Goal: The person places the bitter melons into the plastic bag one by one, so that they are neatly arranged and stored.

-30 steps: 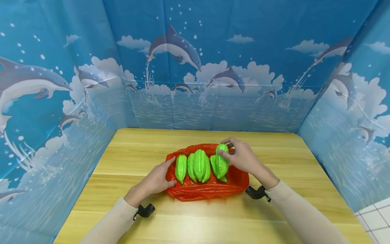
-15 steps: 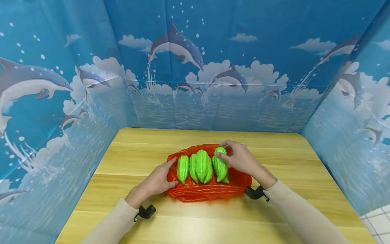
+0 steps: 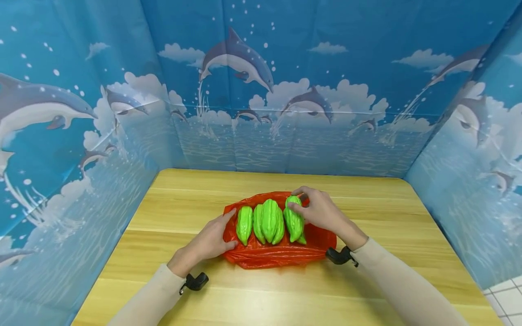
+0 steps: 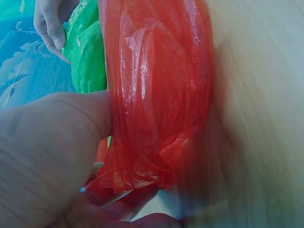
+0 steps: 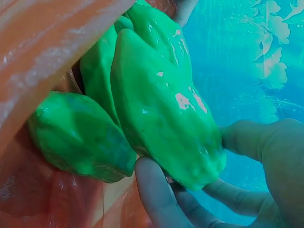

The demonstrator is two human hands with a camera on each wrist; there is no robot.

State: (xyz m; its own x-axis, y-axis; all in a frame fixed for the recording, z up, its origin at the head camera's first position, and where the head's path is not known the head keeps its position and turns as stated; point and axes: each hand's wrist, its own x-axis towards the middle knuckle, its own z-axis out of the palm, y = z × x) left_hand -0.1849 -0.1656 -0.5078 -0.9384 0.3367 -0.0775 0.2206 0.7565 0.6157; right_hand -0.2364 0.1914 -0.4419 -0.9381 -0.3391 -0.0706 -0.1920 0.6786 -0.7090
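A red plastic bag [image 3: 281, 256] lies spread on the table with its mouth facing up. Several bright green ridged gourds, which look like bitter melons, sit in a row inside it, among them a single one [image 3: 244, 225] at the left and a cluster [image 3: 270, 222] in the middle. My left hand [image 3: 207, 239] holds the bag's left edge, its thumb [image 4: 90, 111] at one side of the film and fingers at the other. With thumb and fingers, my right hand [image 3: 322, 212] pinches the upper end of a bitter melon [image 5: 166, 109], which rests over another one [image 5: 83, 137] in the bag.
The pale wooden table [image 3: 261, 299] extends around the bag. Blue dolphin-print curtains [image 3: 261, 136] stand along its back and both sides. A black wrist mount [image 3: 195, 281] sits on the left sleeve, another [image 3: 340, 256] on the right.
My right hand has lowered the bitter melon slightly and moved it a little left, nearer the middle cluster. The left hand stays at the bag's edge. The head view has shifted slightly.
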